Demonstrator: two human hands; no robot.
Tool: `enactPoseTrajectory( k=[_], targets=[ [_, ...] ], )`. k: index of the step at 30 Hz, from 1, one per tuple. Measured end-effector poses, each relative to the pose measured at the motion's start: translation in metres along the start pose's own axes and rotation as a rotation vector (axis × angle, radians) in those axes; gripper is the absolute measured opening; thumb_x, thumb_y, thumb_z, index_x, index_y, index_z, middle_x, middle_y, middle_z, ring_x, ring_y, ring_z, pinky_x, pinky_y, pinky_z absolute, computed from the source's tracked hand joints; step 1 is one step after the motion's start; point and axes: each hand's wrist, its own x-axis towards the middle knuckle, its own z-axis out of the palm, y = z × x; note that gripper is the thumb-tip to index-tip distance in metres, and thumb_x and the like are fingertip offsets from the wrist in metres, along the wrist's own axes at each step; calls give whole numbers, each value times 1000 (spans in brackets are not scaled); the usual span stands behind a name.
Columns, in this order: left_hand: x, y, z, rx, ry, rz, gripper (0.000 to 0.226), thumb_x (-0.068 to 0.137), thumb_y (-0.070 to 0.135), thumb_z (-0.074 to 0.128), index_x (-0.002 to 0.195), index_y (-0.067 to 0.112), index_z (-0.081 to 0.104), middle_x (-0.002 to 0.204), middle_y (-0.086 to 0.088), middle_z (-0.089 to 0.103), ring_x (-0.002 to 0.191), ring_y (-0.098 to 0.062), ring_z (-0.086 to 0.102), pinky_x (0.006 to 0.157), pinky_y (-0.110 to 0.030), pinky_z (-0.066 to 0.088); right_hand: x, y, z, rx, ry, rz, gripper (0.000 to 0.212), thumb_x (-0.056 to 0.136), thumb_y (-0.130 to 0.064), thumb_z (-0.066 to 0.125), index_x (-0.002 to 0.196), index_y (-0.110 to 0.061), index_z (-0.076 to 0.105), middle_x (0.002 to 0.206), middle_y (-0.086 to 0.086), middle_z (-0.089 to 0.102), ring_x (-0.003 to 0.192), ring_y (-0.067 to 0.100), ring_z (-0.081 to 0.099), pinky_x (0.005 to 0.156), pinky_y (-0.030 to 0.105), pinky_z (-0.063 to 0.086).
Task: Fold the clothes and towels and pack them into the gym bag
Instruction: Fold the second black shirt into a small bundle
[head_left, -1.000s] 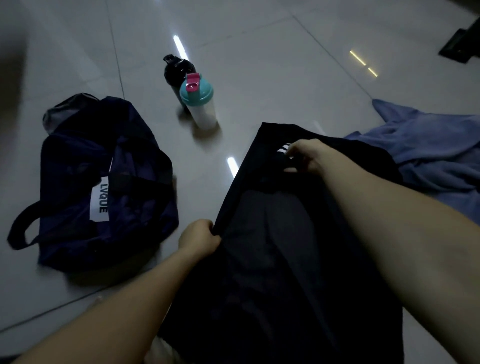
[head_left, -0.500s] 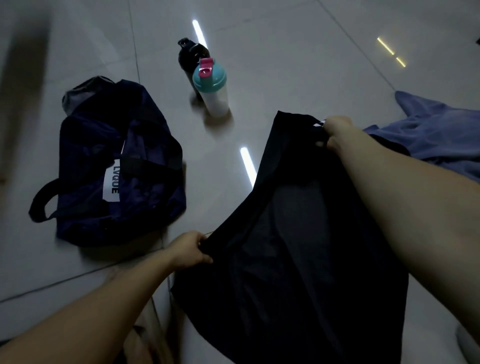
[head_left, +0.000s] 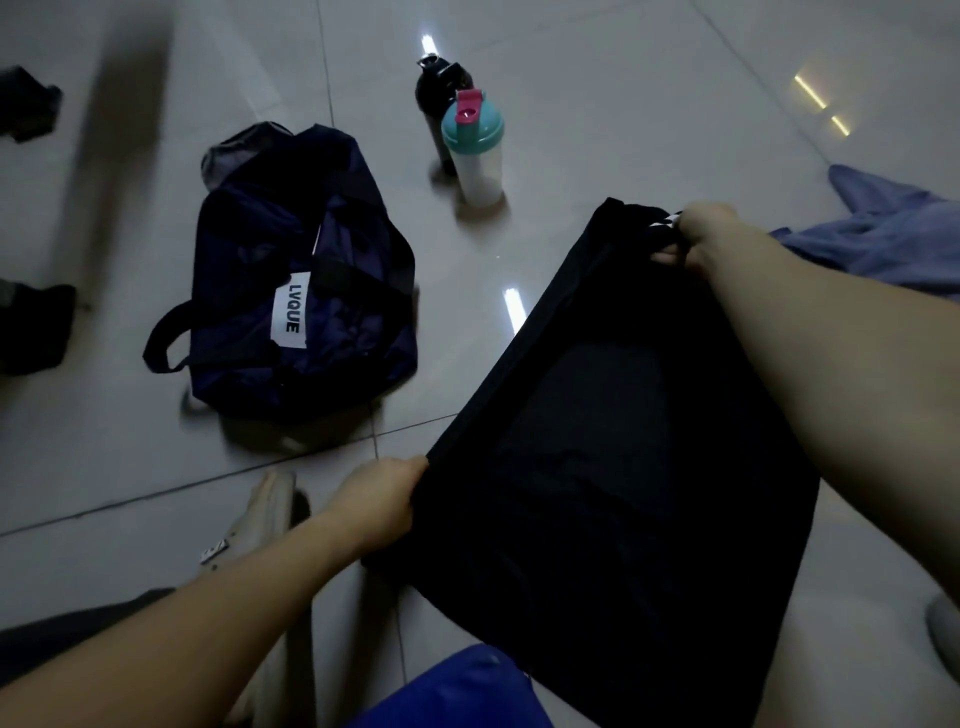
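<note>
The left hand grips the near-left corner of a black garment, fingers curled round its edge. The right hand pinches the far corner beside some white stripes, so the fabric hangs stretched between them above the tiled floor. This looks like the start of the folding step: the piece is held out in a single spread, not yet doubled. Next it calls for bringing the two corners together with edges matched, or laying it flat first. The navy gym bag lies to the left, well apart; I cannot tell whether it is open. A crumpled blue-grey cloth lies at the far right, unfolded.
</note>
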Motion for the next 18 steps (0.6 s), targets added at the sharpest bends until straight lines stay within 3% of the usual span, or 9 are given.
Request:
enactPoseTrajectory(
  k=[3,6,9,12,15,16,18],
  targets=[
    [-6,13,16,-7,-123,47,30,90,21,57,120,17,54,109,-10,67,97,-31,66,79,-39,55,-1,6,-4,27,76,-39,32,95,5,29,114,-10,50,83,10,59,37,12,59,33,30,48],
    [-4,25,25,15,-206,35,30,89,28,64,116,19,58,108,-6,66,97,-26,65,81,-35,55,-6,18,-10,110,164,-48,20,91,6,45,105,-8,48,87,11,61,57,18,62,36,26,46],
    [-3,27,29,-62,-311,-2,33,89,44,69,111,20,61,105,-1,65,96,-20,64,86,-35,55,-2,42,-16,130,54,-5,30,76,5,69,90,-15,52,88,8,66,70,19,65,43,24,47],
    [-5,23,31,-159,-416,-21,34,91,45,69,114,20,64,106,-2,66,96,-17,64,91,-39,56,-2,61,-16,64,-58,8,40,83,17,58,98,-19,51,86,-1,64,73,12,63,49,20,49],
    [3,13,36,-327,-342,-129,22,97,36,63,97,15,69,91,-5,69,85,-22,68,79,-39,57,0,62,-17,-40,-19,28,27,97,5,48,91,-21,43,84,-3,47,93,18,52,75,27,54],
    [8,7,36,-327,-266,-183,22,95,38,66,91,16,67,87,-3,68,81,-22,68,74,-38,55,2,61,-18,-71,14,23,28,98,-1,49,87,-24,39,83,-5,43,93,18,51,86,30,52],
    [13,-5,33,-265,-117,-285,33,82,51,76,88,23,62,86,2,65,79,-18,63,68,-34,52,3,59,-21,-13,35,21,19,95,-1,54,101,-19,53,88,-2,54,79,19,60,89,35,55]
  ],
)
